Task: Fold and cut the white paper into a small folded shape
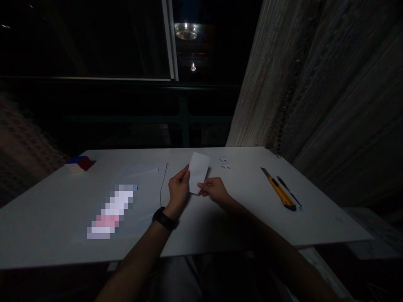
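A folded piece of white paper, tall and narrow, is held up over the middle of the table. My left hand grips its left edge, thumb in front and the other fingers mostly hidden behind; a dark watch is on that wrist. At the lower right corner, my right hand pinches the paper between thumb and fingers. Close to the left hand lie loose white sheets on the tabletop. Beyond the right hand are small paper pieces with dark marks.
On the white table, a yellow utility knife with its blade out lies at right beside a dark pen. A colored cube sits at far left. Something blurred and bright rests on the sheets. Curtains hang behind the right edge.
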Action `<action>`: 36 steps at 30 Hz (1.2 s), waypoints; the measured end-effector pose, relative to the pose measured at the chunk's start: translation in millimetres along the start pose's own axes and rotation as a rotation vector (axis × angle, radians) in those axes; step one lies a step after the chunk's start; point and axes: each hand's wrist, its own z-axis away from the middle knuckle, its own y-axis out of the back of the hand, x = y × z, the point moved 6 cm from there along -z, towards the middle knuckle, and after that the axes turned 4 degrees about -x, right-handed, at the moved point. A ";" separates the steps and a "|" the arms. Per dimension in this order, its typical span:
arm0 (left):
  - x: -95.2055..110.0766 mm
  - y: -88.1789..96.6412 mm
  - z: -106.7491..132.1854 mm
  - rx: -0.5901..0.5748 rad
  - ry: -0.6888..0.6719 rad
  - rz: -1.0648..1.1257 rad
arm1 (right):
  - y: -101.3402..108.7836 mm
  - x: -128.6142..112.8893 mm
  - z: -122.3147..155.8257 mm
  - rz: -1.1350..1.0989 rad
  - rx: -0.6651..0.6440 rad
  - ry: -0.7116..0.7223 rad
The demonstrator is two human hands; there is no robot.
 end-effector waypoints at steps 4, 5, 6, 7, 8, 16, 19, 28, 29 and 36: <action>-1.9 -0.4 -0.4 -0.010 -0.007 0.009 | -0.4 -0.9 0.6 0.019 0.006 -0.001; -2.0 -0.1 -0.5 -0.005 -0.008 0.009 | -1.6 -1.4 0.7 0.022 -0.012 0.007; -2.1 0.1 -0.6 -0.002 -0.008 0.008 | -2.8 -1.7 0.8 0.026 -0.031 0.016; -2.2 0.2 -0.6 0.001 -0.004 0.010 | -3.7 -1.7 0.8 0.033 -0.045 0.022; -2.3 0.2 -0.6 0.002 0.002 0.013 | -4.0 -1.3 0.6 0.043 -0.053 0.024; -2.3 0.9 -1.2 0.018 0.007 0.042 | -3.7 1.3 -1.3 0.099 -0.056 0.052; -1.7 1.6 -1.9 0.023 0.004 0.043 | -5.0 1.5 -0.9 0.116 -0.082 0.068; -2.4 3.4 -2.3 0.044 0.044 0.084 | -9.7 -0.6 2.2 0.179 -0.113 0.068; -2.2 3.3 -2.1 0.043 0.045 0.085 | -10.4 -2.3 3.2 0.194 -0.116 0.072; -4.0 2.9 -0.7 0.067 0.077 0.128 | -12.7 -13.2 8.7 0.343 -0.098 0.137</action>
